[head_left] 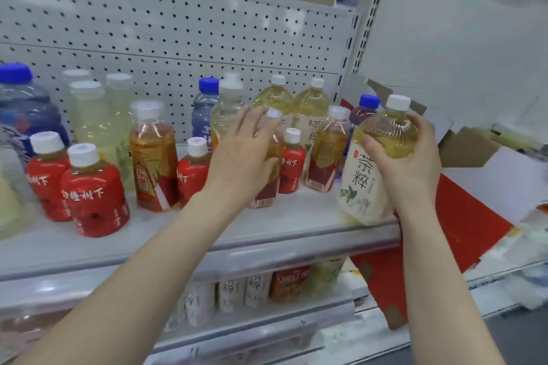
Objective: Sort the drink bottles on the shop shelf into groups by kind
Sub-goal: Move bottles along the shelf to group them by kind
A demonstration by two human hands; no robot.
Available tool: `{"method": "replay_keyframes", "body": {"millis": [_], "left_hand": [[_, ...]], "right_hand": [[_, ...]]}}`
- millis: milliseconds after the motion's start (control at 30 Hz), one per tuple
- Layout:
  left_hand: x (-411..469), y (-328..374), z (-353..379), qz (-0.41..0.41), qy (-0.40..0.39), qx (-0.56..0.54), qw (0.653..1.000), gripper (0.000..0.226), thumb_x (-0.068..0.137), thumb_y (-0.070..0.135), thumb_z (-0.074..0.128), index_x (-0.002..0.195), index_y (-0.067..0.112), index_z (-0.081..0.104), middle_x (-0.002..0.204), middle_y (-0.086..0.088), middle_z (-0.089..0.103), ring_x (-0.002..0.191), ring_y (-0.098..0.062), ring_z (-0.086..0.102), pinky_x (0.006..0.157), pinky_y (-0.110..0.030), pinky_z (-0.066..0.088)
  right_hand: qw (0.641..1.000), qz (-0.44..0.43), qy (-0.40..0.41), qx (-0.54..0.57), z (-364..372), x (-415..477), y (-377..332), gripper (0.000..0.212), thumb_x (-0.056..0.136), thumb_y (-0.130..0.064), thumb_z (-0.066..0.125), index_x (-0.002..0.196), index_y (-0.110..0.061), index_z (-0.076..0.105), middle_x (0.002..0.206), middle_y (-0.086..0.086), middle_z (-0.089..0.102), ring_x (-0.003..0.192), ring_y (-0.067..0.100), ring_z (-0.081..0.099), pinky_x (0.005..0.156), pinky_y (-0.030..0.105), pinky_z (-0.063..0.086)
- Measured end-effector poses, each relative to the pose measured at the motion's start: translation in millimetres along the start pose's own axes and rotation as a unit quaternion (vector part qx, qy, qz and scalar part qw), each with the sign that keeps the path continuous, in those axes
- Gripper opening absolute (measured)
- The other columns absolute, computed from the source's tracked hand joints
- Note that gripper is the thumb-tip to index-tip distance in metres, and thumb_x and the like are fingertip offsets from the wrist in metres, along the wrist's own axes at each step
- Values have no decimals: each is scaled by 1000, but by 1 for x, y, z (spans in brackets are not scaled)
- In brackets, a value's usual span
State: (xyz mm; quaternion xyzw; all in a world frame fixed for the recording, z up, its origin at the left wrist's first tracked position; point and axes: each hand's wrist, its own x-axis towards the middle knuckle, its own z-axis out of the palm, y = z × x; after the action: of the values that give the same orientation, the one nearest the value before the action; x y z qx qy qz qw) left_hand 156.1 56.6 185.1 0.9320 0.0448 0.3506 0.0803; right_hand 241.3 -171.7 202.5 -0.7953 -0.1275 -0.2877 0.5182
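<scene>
Broadly, the shelf (pixel 184 225) spans the view from nine to three o'clock, with its drinks standing mixed. Biggest on it is the large water bottle (pixel 25 118) with a blue cap, at nine o'clock and well apart from both hands. Next in bulk is the pale tea bottle (pixel 367 175), white-labelled, at three o'clock over the shelf's front edge. The right hand (pixel 407 169) grasps it round the shoulder, fingers and thumb wrapped on either side. Its long axis is tilted, cap toward one o'clock and base toward seven, and I cannot tell whether the base rests on the shelf lip. The two matching bottles (pixel 312 105) stand upright in the back row, at about ten o'clock from that hand, which is the nearer one to them. A second amber bottle (pixel 326 154) stands between, so the move likely calls for righting the bottle and lifting it over toward ten o'clock. At the centre, the left hand (pixel 243 157) curls round an amber tea bottle (pixel 264 198), hiding all but its cap and lower label. A small red bottle (pixel 292 166) stands just beside it at three o'clock.
</scene>
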Motion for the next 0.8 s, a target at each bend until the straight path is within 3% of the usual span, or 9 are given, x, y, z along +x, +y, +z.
{"method": "replay_keyframes", "body": {"millis": [133, 233, 300, 367, 433, 533, 700, 800], "left_hand": [[10, 27, 9, 59, 80, -45, 994, 57, 85, 15, 72, 138, 9, 52, 149, -16, 44, 142, -34, 35, 119, -44, 28], [40, 61, 30, 13, 13, -161, 987, 72, 89, 18, 71, 151, 11, 35, 155, -11, 36, 145, -27, 32, 120, -42, 29], [61, 80, 53, -61, -66, -228, 970, 90, 90, 25, 70, 158, 15, 12, 162, -9, 24, 151, -27, 19, 121, -43, 24], [75, 91, 79, -132, -118, -303, 936, 101, 88, 28, 73, 159, 15, 1, 163, -8, 23, 150, -27, 21, 118, -43, 27], [82, 94, 101, -187, -117, -341, 914, 99, 85, 27, 76, 157, 13, 9, 156, -9, 36, 142, -27, 39, 112, -42, 37], [79, 93, 111, -198, -83, -335, 917, 78, 82, 23, 77, 145, 16, 31, 137, -5, 54, 125, -26, 56, 102, -43, 49], [34, 88, 77, -146, -68, -341, 926, 73, 78, 32, 80, 136, 30, 35, 130, 7, 60, 119, -15, 59, 101, -41, 51], [0, 76, 45, -166, -50, -330, 928, 77, 76, 39, 82, 135, 39, 33, 128, 16, 60, 118, -7, 57, 103, -34, 47]], "right_hand": [[1000, -3, 7, -20, 3, 15, 28, 68, 76, -43, 81, 134, -31, 48, 126, 0, 57, 111, 14, 55, 91, 34, 46], [1000, 0, -5, -18, 4, 25, 42, 69, 77, -47, 80, 136, -34, 46, 126, -2, 56, 111, 13, 54, 90, 30, 42], [999, -7, -21, -28, 5, 31, 49, 68, 75, -53, 77, 134, -36, 46, 122, -2, 59, 111, 18, 58, 91, 35, 48], [999, -15, -30, -39, 7, 36, 54, 69, 72, -61, 73, 132, -38, 46, 118, -1, 62, 109, 21, 61, 92, 44, 52], [998, -20, -34, -43, 9, 40, 58, 72, 70, -65, 70, 132, -38, 46, 116, 0, 63, 108, 23, 62, 91, 47, 53], [998, -25, -34, -46, 7, 44, 62, 71, 70, -65, 69, 133, -38, 46, 118, -1, 63, 110, 23, 62, 92, 48, 53], [999, -27, -35, -32, 6, 44, 63, 68, 74, -61, 71, 133, -39, 46, 119, -4, 62, 111, 19, 60, 93, 46, 52], [998, -32, -48, -23, 21, 38, 54, 68, 78, -53, 75, 137, -41, 45, 121, -3, 56, 107, 5, 50, 91, 34, 46]]}}
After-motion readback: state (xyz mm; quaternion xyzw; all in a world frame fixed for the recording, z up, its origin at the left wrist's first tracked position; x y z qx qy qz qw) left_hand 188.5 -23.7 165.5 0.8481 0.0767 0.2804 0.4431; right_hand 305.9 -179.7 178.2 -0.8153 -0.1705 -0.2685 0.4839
